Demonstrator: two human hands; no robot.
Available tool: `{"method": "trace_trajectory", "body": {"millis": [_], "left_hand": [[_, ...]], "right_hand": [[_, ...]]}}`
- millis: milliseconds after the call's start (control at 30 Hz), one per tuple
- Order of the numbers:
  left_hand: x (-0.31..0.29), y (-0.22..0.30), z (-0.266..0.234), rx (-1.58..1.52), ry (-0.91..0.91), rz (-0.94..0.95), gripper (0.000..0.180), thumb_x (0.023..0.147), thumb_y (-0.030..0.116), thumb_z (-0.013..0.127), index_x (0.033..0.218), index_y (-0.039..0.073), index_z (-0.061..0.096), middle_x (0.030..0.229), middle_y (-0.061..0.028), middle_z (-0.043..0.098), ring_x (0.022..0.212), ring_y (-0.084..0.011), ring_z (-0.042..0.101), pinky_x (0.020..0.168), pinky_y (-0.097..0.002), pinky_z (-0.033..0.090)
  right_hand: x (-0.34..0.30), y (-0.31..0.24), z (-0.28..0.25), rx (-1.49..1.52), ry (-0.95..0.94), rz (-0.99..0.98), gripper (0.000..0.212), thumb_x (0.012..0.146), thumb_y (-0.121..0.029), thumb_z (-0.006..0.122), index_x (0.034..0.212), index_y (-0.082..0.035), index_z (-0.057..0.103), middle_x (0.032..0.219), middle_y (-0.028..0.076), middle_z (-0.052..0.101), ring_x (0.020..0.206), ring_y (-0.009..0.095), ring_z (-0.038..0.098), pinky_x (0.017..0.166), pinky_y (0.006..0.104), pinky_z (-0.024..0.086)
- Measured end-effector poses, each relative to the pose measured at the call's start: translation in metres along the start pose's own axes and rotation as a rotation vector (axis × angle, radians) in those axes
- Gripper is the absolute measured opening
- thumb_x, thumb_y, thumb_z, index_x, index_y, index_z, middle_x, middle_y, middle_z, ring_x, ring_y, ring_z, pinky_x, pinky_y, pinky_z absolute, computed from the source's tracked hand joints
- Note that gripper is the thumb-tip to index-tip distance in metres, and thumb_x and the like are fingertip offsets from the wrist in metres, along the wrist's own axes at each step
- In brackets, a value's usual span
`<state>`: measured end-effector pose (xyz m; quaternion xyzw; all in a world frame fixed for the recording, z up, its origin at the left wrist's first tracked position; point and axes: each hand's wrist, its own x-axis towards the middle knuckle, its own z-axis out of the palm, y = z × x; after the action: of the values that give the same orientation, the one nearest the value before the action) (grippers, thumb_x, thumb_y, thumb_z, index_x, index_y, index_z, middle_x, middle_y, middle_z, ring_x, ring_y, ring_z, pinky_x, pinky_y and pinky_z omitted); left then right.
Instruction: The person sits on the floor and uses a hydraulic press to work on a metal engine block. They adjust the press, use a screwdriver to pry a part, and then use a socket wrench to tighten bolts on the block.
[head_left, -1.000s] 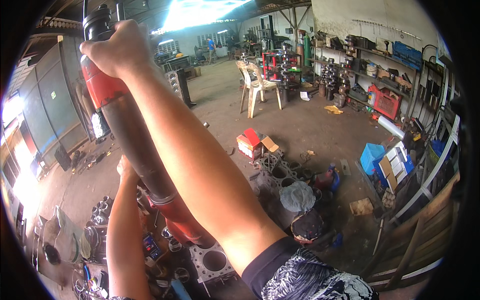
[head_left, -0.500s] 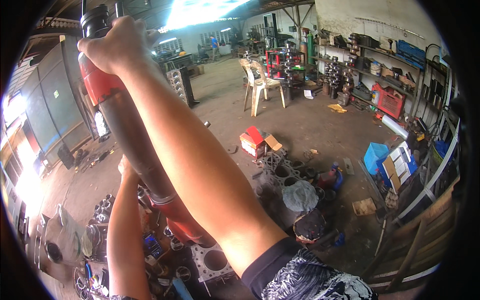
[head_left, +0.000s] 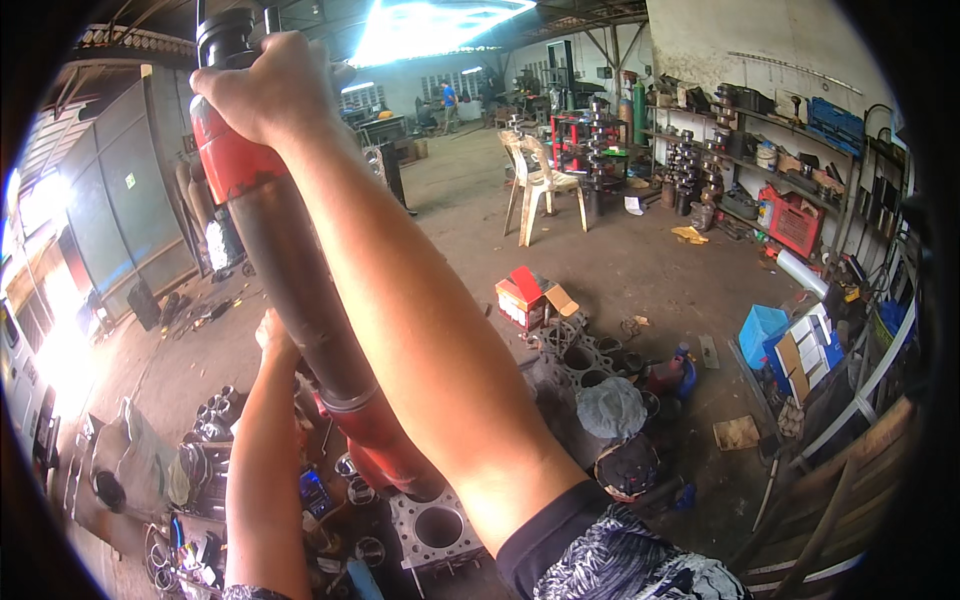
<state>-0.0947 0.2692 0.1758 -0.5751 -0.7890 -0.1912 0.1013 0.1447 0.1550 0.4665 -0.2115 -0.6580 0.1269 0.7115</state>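
A tall, column-shaped machine [head_left: 290,270], dark in the middle with red upper and lower sections, leans up and left in front of me. Its black cap and thin rods show at the top. My right hand [head_left: 275,95] grips the red upper end just under the cap; some fingers are hidden behind it. Lower down, my left hand [head_left: 274,335] is closed beside the far side of the column, which hides what it holds. Below the machine's red base lies a grey engine block [head_left: 436,527] with a round bore.
An open red box [head_left: 523,300], more cylinder castings [head_left: 580,357] and a grey cloth [head_left: 611,407] lie ahead. A plastic chair [head_left: 547,185] stands farther off. Shelves with crankshafts line the right wall. Metal parts crowd the lower left. A distant person [head_left: 449,100] wears blue.
The view has swung slightly left, so the surroundings sit a little farther right. Both hands keep their places on or by the column.
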Motion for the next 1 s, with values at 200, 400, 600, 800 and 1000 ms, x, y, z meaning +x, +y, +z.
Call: {"method": "trace_trajectory", "body": {"millis": [200, 400, 600, 800, 1000], "left_hand": [[-0.002, 0.003, -0.003, -0.003, -0.007, -0.033, 0.041, 0.094, 0.041, 0.064, 0.120, 0.011, 0.073, 0.115, -0.0159, 0.075, 0.111, -0.0347, 0.072, 0.090, -0.0458, 0.058], [-0.010, 0.012, -0.014, 0.001, -0.023, -0.017, 0.042, 0.094, 0.042, 0.064, 0.120, 0.011, 0.073, 0.115, -0.0157, 0.075, 0.111, -0.0343, 0.072, 0.090, -0.0451, 0.058], [-0.019, 0.018, -0.021, -0.045, -0.003, 0.015, 0.045, 0.094, 0.045, 0.064, 0.121, 0.011, 0.073, 0.118, -0.0165, 0.075, 0.113, -0.0344, 0.071, 0.093, -0.0453, 0.057], [-0.032, 0.023, -0.030, -0.053, 0.054, 0.011, 0.037, 0.093, 0.039, 0.065, 0.116, 0.011, 0.076, 0.115, -0.0169, 0.076, 0.110, -0.0344, 0.072, 0.091, -0.0452, 0.058], [-0.032, 0.028, -0.031, -0.026, 0.044, -0.005, 0.027, 0.089, 0.029, 0.071, 0.107, 0.010, 0.078, 0.109, -0.0170, 0.077, 0.107, -0.0339, 0.074, 0.089, -0.0441, 0.059]], "right_hand": [[0.006, 0.004, 0.008, -0.050, 0.054, -0.048, 0.049, 0.072, -0.041, 0.081, 0.101, -0.002, 0.079, 0.097, 0.022, 0.075, 0.088, 0.029, 0.075, 0.086, 0.0395, 0.060], [0.009, 0.003, 0.007, -0.008, -0.019, -0.019, 0.057, 0.070, -0.046, 0.080, 0.107, -0.002, 0.076, 0.106, 0.022, 0.073, 0.101, 0.028, 0.069, 0.098, 0.0444, 0.047], [0.008, -0.002, 0.003, 0.006, -0.038, -0.024, 0.055, 0.073, -0.046, 0.079, 0.104, 0.000, 0.076, 0.103, 0.023, 0.074, 0.099, 0.030, 0.071, 0.094, 0.0435, 0.050], [0.006, -0.009, 0.003, -0.007, -0.027, -0.040, 0.054, 0.076, -0.046, 0.078, 0.102, 0.001, 0.076, 0.100, 0.024, 0.075, 0.096, 0.031, 0.072, 0.089, 0.0425, 0.052], [0.003, -0.012, 0.004, -0.049, 0.006, -0.054, 0.053, 0.079, -0.045, 0.077, 0.100, 0.003, 0.076, 0.097, 0.025, 0.075, 0.093, 0.033, 0.074, 0.084, 0.0416, 0.055]]}}
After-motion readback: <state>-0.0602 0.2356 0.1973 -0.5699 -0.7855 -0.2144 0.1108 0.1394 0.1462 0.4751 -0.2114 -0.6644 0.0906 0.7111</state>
